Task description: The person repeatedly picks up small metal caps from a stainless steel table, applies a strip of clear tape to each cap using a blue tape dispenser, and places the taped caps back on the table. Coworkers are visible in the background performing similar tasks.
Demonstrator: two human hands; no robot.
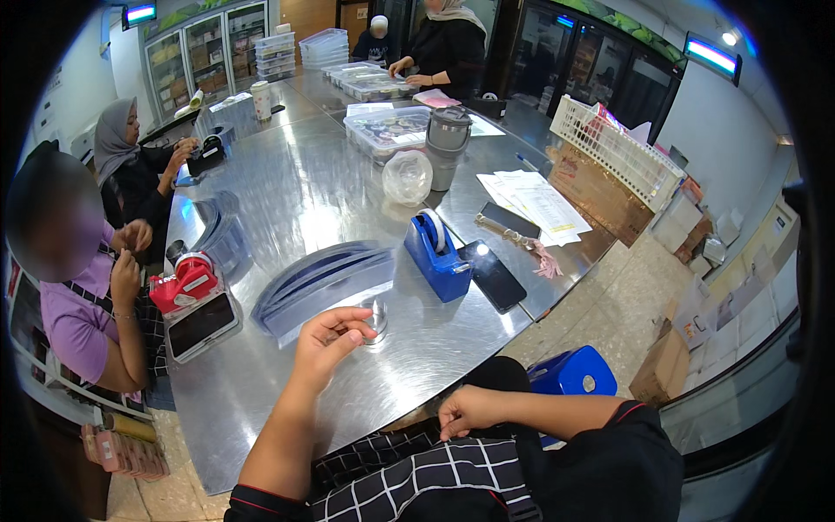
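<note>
Above the steel table, my left hand (333,339) has its thumb and fingers bent around the near edge of a small clear round piece (378,321), which looks like a ring of plastic. Part of that piece is hidden by the fingertips. My right hand (466,412) rests low at the table's front edge, over my checked apron (424,473), its fingers curled with nothing visible in them. Just beyond my left hand lies a curved stack of clear plastic strips (326,287). A blue tape dispenser (438,258) with a roll stands to the right of the stack.
Beside the dispenser lie a phone (494,277), another phone (509,220) and papers (541,202). A grey tumbler (448,150), a plastic bag (407,177) and a lidded box (385,130) stand farther back. At left, a co-worker (91,326) sits near a red tape dispenser (184,282) and a tablet (203,326).
</note>
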